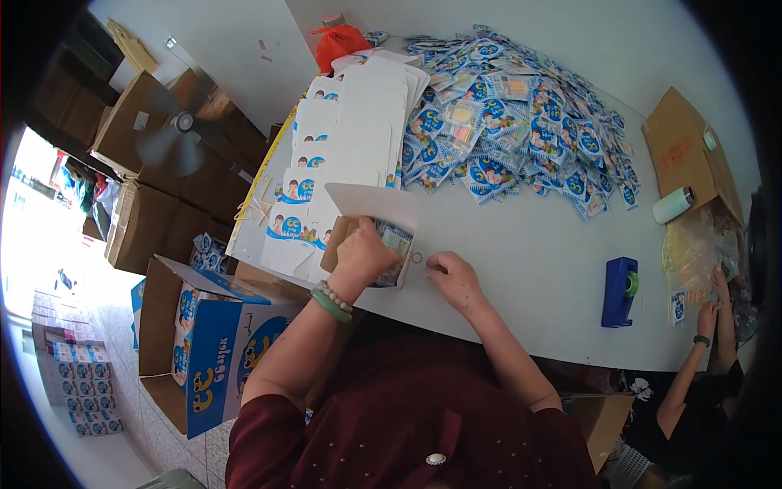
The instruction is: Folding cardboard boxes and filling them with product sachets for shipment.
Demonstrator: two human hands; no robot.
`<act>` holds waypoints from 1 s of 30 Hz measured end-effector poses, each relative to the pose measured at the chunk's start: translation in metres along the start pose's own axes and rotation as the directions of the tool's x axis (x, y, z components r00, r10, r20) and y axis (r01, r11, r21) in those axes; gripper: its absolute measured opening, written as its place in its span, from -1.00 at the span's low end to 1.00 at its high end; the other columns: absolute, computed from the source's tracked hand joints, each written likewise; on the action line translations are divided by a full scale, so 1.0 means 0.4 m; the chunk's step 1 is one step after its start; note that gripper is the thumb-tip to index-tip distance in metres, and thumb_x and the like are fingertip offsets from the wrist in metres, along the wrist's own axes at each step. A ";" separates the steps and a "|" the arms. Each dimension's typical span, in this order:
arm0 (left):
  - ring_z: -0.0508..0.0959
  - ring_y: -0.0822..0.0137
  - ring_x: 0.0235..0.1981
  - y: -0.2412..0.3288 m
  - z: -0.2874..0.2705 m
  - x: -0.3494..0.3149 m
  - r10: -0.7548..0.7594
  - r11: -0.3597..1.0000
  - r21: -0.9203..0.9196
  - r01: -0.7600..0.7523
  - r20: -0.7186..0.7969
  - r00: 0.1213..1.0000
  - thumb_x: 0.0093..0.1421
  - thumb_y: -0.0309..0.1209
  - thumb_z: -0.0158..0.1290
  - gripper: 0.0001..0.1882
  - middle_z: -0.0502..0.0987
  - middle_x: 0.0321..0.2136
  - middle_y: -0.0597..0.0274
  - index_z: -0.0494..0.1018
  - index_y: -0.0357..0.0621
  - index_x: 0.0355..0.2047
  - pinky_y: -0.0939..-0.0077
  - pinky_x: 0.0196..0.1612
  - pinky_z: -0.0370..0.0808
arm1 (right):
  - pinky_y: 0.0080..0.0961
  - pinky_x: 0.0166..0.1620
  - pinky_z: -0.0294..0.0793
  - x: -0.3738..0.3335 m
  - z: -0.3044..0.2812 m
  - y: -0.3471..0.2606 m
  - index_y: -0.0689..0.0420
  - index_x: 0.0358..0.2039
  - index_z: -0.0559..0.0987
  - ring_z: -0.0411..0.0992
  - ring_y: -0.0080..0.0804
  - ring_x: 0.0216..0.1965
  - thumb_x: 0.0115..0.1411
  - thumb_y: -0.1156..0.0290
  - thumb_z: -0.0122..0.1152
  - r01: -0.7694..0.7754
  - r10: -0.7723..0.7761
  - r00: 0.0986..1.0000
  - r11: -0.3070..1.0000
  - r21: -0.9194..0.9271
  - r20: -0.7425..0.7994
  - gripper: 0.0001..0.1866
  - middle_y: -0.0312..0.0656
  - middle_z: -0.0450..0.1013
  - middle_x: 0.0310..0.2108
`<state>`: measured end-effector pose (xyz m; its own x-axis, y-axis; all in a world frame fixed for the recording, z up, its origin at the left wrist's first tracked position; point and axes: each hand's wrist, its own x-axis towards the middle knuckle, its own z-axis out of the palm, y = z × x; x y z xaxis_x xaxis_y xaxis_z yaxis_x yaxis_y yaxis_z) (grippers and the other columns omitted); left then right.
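White walls (586,33) close off the far side of a broad white table (538,253), and brown cardboard cartons (134,122) are stacked beyond its left edge, behind a grey fan (182,122). At the table's near edge, left of its middle, stands a small open cardboard box (373,204), white outside and brown within, its flap raised. Small clear-and-blue printed packets (396,240) lie inside it.

The person's left hand (371,251), with a pale green bangle (330,306) and a string of beads (335,294) at the wrist, reaches down into the box; its fingertips are hidden, so whether they grip a packet cannot be told. Just right of the box, the right hand (456,281) rests by the near edge, fingers loosely curled, thumb and forefinger slightly apart, close to a thin tan ring (416,257).

Overlapping flat white printed cartons (371,114) run along the left edge up to a red plastic bag (340,47) in the far left corner. Beside them, a large heap of similar packets (505,122) spreads along the far edge. Toward the right edge are a dark blue tape dispenser (619,297) and a white cylindrical bottle (673,205). A co-worker's hands (707,319) meet over the right edge.
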<state>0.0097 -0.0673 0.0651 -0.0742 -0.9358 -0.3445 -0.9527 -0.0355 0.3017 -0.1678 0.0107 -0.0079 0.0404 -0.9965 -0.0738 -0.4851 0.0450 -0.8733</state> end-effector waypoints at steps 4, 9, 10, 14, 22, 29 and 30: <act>0.51 -0.06 -0.07 -0.034 0.008 -0.021 0.083 0.996 -0.021 -0.086 -0.101 0.991 -0.18 -0.03 0.28 -0.01 0.47 -0.13 -0.24 0.10 -0.46 0.09 0.22 -0.06 0.47 | -0.48 -0.17 0.41 0.002 -0.012 0.019 0.23 -0.29 0.54 0.44 -0.35 -0.30 0.01 0.47 0.19 -0.022 0.022 1.000 0.998 0.057 -0.005 -0.79 -0.15 0.48 -0.33; 0.40 0.00 0.03 -0.029 -0.019 -0.093 0.340 0.934 0.065 -0.351 -0.463 0.818 -0.15 -0.28 0.30 -0.29 0.35 0.03 -0.08 0.29 -0.23 0.01 0.18 -0.07 0.44 | -0.51 -0.17 0.41 -0.003 -0.028 0.016 0.22 -0.29 0.54 0.45 -0.35 -0.30 0.02 0.46 0.18 -0.052 0.050 0.998 0.994 0.093 0.023 -0.79 -0.15 0.49 -0.33; 0.40 0.00 0.03 -0.032 -0.013 -0.093 0.336 0.935 0.060 -0.349 -0.464 0.820 -0.15 -0.28 0.30 -0.29 0.35 0.03 -0.08 0.29 -0.23 0.01 0.18 -0.07 0.44 | -0.50 -0.17 0.42 -0.005 -0.028 0.005 0.22 -0.29 0.54 0.46 -0.33 -0.30 0.02 0.46 0.18 -0.073 0.073 0.997 0.989 0.125 0.006 -0.79 -0.14 0.49 -0.34; 0.37 -0.04 0.01 -0.062 0.011 -0.064 0.517 0.855 0.216 -0.471 -0.291 0.805 -0.18 -0.32 0.30 -0.38 0.35 -0.02 -0.01 0.35 -0.09 -0.06 0.13 -0.13 0.46 | -0.32 -0.17 0.42 0.001 0.004 -0.035 0.18 -0.30 0.53 0.46 -0.13 -0.25 0.02 0.41 0.14 0.062 -0.050 0.996 0.982 0.180 -0.074 -0.79 -0.06 0.48 -0.34; 0.36 -0.14 -0.03 -0.070 -0.012 -0.083 0.297 0.954 0.110 -0.280 -0.204 0.933 -0.18 -0.33 0.30 -0.40 0.34 -0.09 -0.02 0.35 -0.08 -0.08 0.05 -0.14 0.46 | -0.26 -0.08 0.40 0.128 -0.087 0.010 0.18 -0.23 0.52 0.41 -0.07 -0.14 0.00 0.47 0.12 0.258 -0.279 0.960 0.926 -0.276 -0.038 -0.73 -0.03 0.47 -0.22; 0.35 -0.15 0.00 -0.085 -0.004 -0.099 0.244 0.969 0.036 -0.243 -0.265 0.933 -0.14 -0.34 0.28 -0.32 0.31 -0.01 -0.10 0.30 -0.11 0.03 0.05 -0.09 0.43 | 0.03 0.19 0.08 0.398 -0.277 -0.067 0.06 -0.04 0.43 0.08 0.06 0.20 -0.06 0.38 0.26 0.190 -0.498 0.828 0.681 -0.707 -0.257 -0.50 -0.09 0.22 0.12; 0.36 -0.16 -0.02 -0.079 0.000 -0.095 0.235 0.972 0.035 -0.234 -0.258 0.937 -0.13 -0.35 0.27 -0.32 0.32 -0.02 -0.10 0.30 -0.14 0.05 0.06 -0.06 0.42 | 0.12 0.21 -0.04 0.433 -0.283 -0.035 0.02 0.01 0.40 0.00 0.08 0.24 -0.07 0.35 0.29 0.075 -0.443 0.848 0.646 -0.760 -0.293 -0.44 -0.07 0.15 0.17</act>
<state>0.0428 -0.0307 0.0684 -0.2170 -0.9759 -0.0223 -0.9189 0.1965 0.3421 -0.2530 -0.1706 0.0459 -0.0066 -0.8853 0.4649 -0.9738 -0.0999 -0.2041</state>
